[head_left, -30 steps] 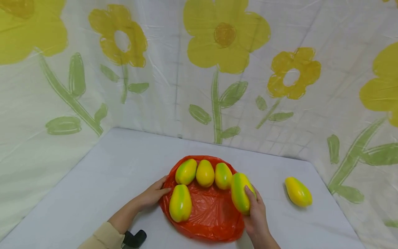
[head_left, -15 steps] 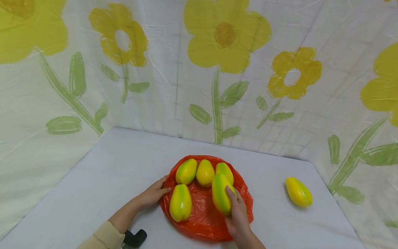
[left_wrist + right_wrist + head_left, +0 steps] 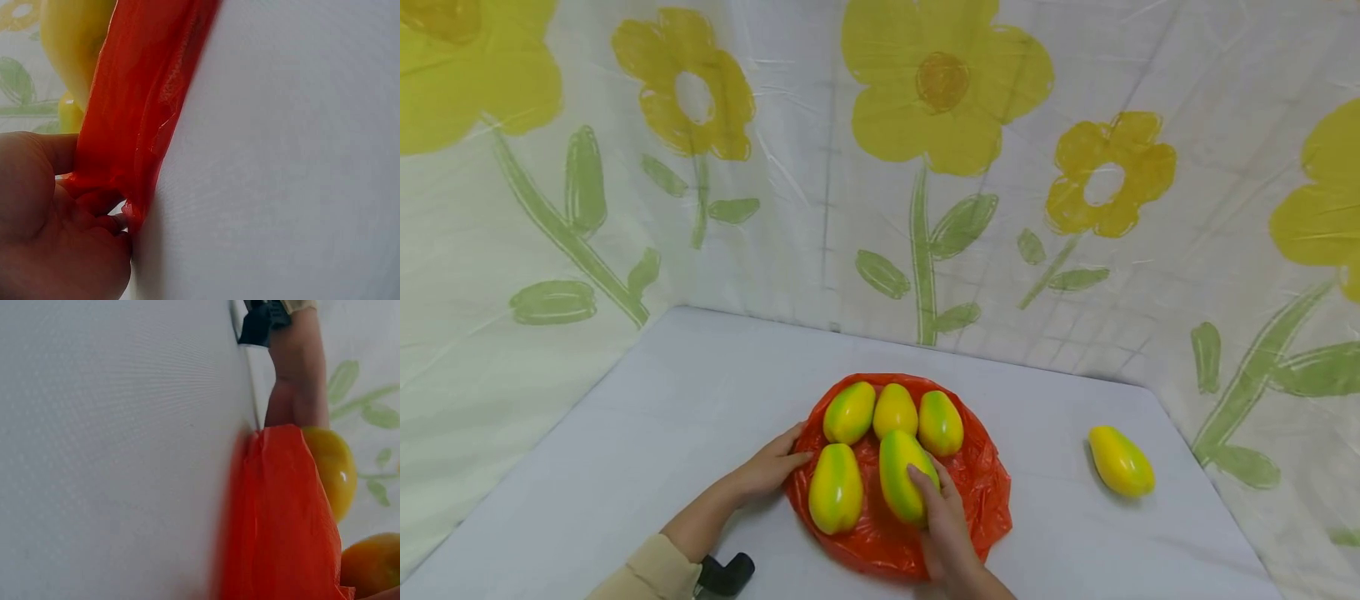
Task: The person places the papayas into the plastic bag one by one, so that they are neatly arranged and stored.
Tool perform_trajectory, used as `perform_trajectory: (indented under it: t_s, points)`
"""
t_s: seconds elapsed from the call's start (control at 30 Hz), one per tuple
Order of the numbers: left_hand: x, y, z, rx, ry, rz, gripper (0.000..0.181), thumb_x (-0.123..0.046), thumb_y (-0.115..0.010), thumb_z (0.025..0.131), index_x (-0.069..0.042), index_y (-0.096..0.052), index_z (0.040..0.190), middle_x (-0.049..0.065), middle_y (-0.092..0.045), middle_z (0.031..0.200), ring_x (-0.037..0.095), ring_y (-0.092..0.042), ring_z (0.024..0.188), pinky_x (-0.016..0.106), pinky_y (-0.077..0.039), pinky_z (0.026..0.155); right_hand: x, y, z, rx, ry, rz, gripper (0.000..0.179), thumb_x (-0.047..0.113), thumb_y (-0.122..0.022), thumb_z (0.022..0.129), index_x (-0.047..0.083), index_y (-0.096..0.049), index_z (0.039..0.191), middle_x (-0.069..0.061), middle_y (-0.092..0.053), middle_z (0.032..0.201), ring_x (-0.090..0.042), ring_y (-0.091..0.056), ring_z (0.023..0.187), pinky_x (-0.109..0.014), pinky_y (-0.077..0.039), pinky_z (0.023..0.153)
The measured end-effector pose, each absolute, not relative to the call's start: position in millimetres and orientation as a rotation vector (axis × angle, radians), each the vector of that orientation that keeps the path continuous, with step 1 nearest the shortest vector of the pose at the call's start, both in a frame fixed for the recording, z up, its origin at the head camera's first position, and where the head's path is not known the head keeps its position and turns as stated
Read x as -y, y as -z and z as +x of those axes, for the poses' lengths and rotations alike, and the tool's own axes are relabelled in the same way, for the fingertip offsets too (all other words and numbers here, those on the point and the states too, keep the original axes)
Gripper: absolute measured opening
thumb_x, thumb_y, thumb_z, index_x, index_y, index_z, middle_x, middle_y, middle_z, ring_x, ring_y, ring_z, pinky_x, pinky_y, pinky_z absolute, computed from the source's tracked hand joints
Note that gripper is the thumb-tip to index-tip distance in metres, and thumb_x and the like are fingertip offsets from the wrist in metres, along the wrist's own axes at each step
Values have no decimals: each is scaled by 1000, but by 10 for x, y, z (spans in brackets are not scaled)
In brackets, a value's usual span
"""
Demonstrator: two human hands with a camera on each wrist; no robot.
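Note:
A red plastic bag (image 3: 988, 475) stands on the table, its mouth spread wide and round. Along its far side sit three yellow-green papayas, among them the back-left papaya (image 3: 850, 414); the front-left papaya (image 3: 835, 489) lies nearer me. My right hand (image 3: 949, 525) holds another papaya (image 3: 901, 477) over the middle of the bag, thumb on top; whether it touches the bottom cannot be told. At the left rim my left hand (image 3: 769, 468) grips the bag, and the left wrist view shows thumb and fingers (image 3: 100, 203) on either side of the red film.
A single papaya (image 3: 1122, 462) lies on the white table (image 3: 715, 358) to the right of the bag. A black device (image 3: 726, 575) sits by my left wrist. A flower-printed curtain (image 3: 797, 250) hangs behind the table.
My right hand has carried its papaya leftward from the bag's right rim to the middle, beside the front-left papaya. The left hand has stayed at the rim.

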State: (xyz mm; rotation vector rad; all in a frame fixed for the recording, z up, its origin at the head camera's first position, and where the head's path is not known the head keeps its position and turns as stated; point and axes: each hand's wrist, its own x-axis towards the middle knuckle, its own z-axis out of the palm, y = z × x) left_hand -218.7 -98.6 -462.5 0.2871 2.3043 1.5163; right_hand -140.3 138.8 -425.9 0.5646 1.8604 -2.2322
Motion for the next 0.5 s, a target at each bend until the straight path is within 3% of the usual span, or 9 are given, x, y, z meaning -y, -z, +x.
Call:
perform_trajectory:
  t_s: [0.17,0.5]
  points:
    - [995,4623,-2181,-2302,-1520,297,61,-20,-48,95,-5,-21,148,16,-26,153,37,-22,140,58,-23,110,-1347,4304,-1371,-1882,2150,518,76,39,-61,87,14,-21,147,-14,-31,141,-28,-38,119,-44,-40,104]
    - [1009,4617,-2185,-2282,-1528,337,61,-22,-48,96,-7,-20,149,15,-24,153,37,-20,141,58,-22,111,-1280,4420,-1369,-1965,2040,541,88,41,-67,82,15,-15,149,-18,-21,148,-36,-33,124,-54,-36,105]
